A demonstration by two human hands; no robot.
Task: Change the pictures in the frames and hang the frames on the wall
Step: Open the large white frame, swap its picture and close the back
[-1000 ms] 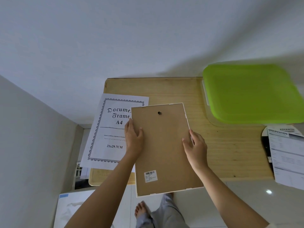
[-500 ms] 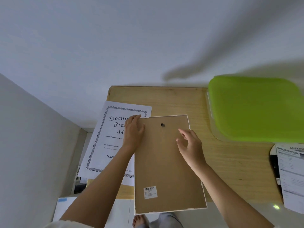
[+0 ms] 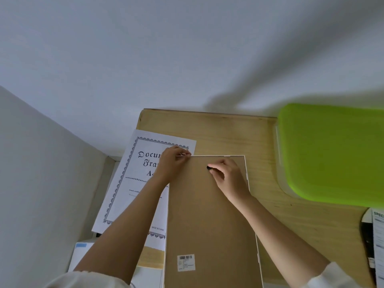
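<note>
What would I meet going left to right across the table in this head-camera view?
Printed A4 sheet → left hand → frame, lying back up, with the right hand on it → green lid → leaflet at the right edge.

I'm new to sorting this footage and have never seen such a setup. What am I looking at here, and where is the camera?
No machine here: a person wears a wide-angle camera on the head, looking down at their own hands. A picture frame lies back-up on the wooden table. The left hand pinches its top left corner; the right hand seems to pinch the small black hanger. Left of the frame lies a printed A4 sheet; to the right stands a green-lidded box.
</note>
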